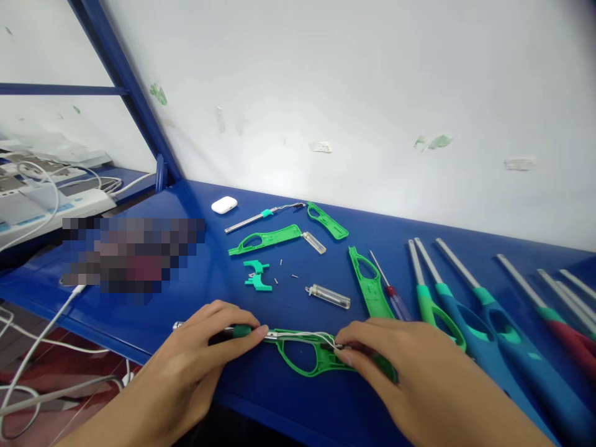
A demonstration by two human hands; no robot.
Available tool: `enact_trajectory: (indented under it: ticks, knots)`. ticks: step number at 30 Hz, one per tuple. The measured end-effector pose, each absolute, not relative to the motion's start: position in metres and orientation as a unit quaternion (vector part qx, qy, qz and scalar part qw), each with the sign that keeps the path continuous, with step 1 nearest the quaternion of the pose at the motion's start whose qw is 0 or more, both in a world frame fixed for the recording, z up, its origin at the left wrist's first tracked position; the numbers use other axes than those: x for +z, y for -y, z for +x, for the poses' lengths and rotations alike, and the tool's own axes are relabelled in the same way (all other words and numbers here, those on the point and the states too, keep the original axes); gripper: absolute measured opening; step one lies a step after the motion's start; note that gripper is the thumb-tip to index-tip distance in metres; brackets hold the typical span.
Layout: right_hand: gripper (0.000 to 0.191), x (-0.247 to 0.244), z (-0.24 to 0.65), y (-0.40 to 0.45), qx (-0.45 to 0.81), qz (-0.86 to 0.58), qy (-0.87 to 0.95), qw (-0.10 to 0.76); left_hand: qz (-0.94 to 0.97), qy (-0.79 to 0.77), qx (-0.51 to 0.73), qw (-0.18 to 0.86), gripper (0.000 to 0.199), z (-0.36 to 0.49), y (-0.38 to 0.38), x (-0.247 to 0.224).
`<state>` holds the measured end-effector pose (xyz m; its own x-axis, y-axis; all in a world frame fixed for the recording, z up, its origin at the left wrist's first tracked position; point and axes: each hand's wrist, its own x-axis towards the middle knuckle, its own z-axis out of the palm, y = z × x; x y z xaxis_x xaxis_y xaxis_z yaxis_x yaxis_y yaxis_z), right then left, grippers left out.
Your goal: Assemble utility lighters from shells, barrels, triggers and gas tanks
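Note:
Near the front edge of the blue table, a green half-shell (302, 367) lies open side up. My left hand (216, 347) is closed on a metal lighter tube (270, 335) at the shell's left end. White wires (302, 334) run from the tube across the shell to my right hand (386, 360), whose thumb and index finger pinch a small dark part at their end. Beyond the hands are teal clips (257, 276), tiny screws (295, 276), a clear fuel tank (329, 296) and another green half-shell (370, 282).
A screwdriver (395, 304) and several assembled lighters (470, 323) lie to the right. Farther back are another tube (249, 220), more green shells (274, 237), a second tank (314, 243) and a white case (224, 205). A pixelated object (135, 254) and cables are at the left.

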<state>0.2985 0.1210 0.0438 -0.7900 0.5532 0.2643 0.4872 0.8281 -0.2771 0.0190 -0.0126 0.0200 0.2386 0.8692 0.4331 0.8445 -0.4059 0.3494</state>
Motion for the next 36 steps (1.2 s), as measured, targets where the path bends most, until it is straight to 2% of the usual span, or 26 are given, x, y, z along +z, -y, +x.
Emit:
enact_trajectory:
  ticks: [8,13,17,22,26,36]
  knots:
    - [0.027,0.046,0.297,-0.121,0.077,-0.247,0.95,0.176,0.773,-0.583,0.251,-0.025,0.043,0.033,0.022,0.028]
    - [0.039,0.05,0.297,-0.123,0.085,-0.229,0.953,0.179,0.76,-0.577,0.291,-0.068,0.009,0.048,0.005,0.029]
    - [0.044,0.05,0.3,-0.118,0.104,-0.239,0.942,0.21,0.755,-0.574,0.315,-0.051,0.018,0.053,-0.006,0.028]
    - [0.036,0.038,0.304,-0.107,0.188,-0.284,0.903,0.261,0.739,-0.583,0.338,0.0,0.015,0.053,-0.011,0.028]
    - [0.026,0.022,0.309,-0.104,0.223,-0.298,0.891,0.261,0.74,-0.579,0.34,0.012,0.024,0.05,-0.014,0.03]
    - [0.032,0.008,0.308,-0.103,0.096,-0.261,0.922,0.269,0.76,-0.571,0.31,0.036,0.022,0.042,-0.021,0.037]
